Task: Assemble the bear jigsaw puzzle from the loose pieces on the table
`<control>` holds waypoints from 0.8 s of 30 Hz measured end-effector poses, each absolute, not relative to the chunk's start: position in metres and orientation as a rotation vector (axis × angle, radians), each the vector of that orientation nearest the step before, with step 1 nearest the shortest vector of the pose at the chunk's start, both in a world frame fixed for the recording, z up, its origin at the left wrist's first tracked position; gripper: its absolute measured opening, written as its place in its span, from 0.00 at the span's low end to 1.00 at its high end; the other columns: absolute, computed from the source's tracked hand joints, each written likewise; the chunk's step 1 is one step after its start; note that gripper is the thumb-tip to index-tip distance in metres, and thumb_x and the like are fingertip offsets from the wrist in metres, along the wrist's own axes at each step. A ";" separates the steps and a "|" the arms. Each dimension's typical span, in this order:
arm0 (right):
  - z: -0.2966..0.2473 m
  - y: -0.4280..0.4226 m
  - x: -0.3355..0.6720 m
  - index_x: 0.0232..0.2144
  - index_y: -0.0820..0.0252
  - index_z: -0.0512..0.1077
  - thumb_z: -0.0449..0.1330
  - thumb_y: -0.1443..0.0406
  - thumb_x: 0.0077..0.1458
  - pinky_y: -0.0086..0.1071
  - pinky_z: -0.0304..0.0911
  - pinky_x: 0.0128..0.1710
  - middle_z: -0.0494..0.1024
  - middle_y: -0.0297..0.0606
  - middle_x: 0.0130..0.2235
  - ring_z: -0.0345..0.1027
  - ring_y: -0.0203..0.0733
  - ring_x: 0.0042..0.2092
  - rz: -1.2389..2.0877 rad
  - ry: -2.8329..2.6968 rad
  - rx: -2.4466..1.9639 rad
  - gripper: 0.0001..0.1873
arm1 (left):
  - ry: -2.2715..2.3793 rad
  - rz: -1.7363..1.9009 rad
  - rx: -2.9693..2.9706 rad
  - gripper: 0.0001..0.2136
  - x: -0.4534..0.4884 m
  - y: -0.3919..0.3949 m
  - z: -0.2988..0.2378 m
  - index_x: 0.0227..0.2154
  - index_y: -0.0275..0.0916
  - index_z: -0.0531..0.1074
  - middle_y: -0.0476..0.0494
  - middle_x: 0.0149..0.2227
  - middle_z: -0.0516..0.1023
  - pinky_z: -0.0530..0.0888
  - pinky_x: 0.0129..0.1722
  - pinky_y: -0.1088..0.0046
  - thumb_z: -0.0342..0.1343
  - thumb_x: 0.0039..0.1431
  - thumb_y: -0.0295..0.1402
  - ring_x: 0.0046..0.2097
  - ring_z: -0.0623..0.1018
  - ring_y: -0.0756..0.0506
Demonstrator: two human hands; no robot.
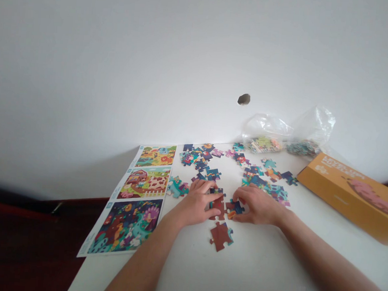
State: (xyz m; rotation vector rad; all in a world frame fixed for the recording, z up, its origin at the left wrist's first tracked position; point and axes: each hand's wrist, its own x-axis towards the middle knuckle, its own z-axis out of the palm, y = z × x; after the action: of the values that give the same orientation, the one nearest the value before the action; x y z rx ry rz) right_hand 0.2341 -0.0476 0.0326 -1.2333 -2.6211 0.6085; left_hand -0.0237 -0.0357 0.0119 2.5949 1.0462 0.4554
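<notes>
Sadly, the orange box (346,196) beside the puzzle pieces (221,236) has blurred lettering.

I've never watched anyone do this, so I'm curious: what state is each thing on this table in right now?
Left hand: open, fingers resting on the pieces.
Right hand: open, fingertips on the pieces.
Central jigsaw pieces: flat, under both hands.
Lower jigsaw piece: flat, apart from the hands.
Scattered jigsaw pieces: loose, spread out.
Picture sheet: flat, showing three scenes.
Clear plastic bags: slack, holding pieces.
Orange box: lying down, opening hidden.
</notes>
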 end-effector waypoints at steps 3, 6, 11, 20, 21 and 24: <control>0.031 -0.047 0.233 0.38 0.58 0.71 0.65 0.50 0.51 0.35 0.56 0.39 0.76 0.38 0.36 0.68 0.44 0.38 0.605 -2.599 -1.248 0.20 | 1.061 0.446 2.601 0.20 -0.023 -0.035 0.012 0.52 0.46 0.75 0.40 0.54 0.67 0.64 0.60 0.51 0.63 0.56 0.42 0.56 0.66 0.37; 0.029 -0.048 0.233 0.37 0.58 0.71 0.65 0.49 0.50 0.35 0.56 0.39 0.76 0.38 0.35 0.68 0.44 0.37 0.587 -2.580 -1.268 0.21 | 1.084 0.427 2.603 0.20 -0.023 -0.035 0.012 0.52 0.46 0.75 0.40 0.54 0.67 0.64 0.60 0.51 0.63 0.56 0.42 0.56 0.66 0.37; 0.027 -0.048 0.232 0.37 0.58 0.71 0.65 0.51 0.52 0.36 0.56 0.40 0.76 0.37 0.35 0.68 0.44 0.38 0.598 -2.570 -1.216 0.18 | 1.101 0.445 2.597 0.20 -0.022 -0.036 0.012 0.51 0.47 0.75 0.41 0.53 0.67 0.65 0.60 0.52 0.64 0.56 0.42 0.56 0.67 0.37; 0.028 -0.049 0.234 0.42 0.57 0.70 0.65 0.51 0.52 0.37 0.58 0.42 0.73 0.39 0.40 0.68 0.45 0.41 0.558 -2.562 -1.250 0.21 | 1.123 0.446 2.565 0.20 -0.021 -0.037 0.012 0.52 0.46 0.74 0.41 0.54 0.67 0.64 0.61 0.51 0.63 0.57 0.41 0.56 0.67 0.37; 0.027 -0.049 0.234 0.41 0.57 0.70 0.65 0.51 0.52 0.38 0.58 0.43 0.73 0.39 0.40 0.68 0.45 0.41 0.566 -2.562 -1.257 0.20 | 1.129 0.449 2.565 0.20 -0.021 -0.037 0.012 0.52 0.46 0.74 0.41 0.54 0.67 0.64 0.60 0.51 0.63 0.57 0.42 0.56 0.66 0.37; 0.026 -0.048 0.233 0.40 0.57 0.68 0.66 0.53 0.50 0.39 0.57 0.44 0.73 0.38 0.40 0.67 0.45 0.42 0.591 -2.551 -1.261 0.20 | 1.148 0.454 2.568 0.20 -0.020 -0.037 0.012 0.52 0.47 0.75 0.41 0.53 0.67 0.64 0.59 0.51 0.62 0.57 0.42 0.56 0.66 0.37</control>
State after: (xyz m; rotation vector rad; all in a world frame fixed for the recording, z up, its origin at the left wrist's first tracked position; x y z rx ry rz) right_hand 0.2333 -0.0482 0.0255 -1.2614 -2.5510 0.5914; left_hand -0.0204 -0.0374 0.0125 2.5679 1.1479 0.4537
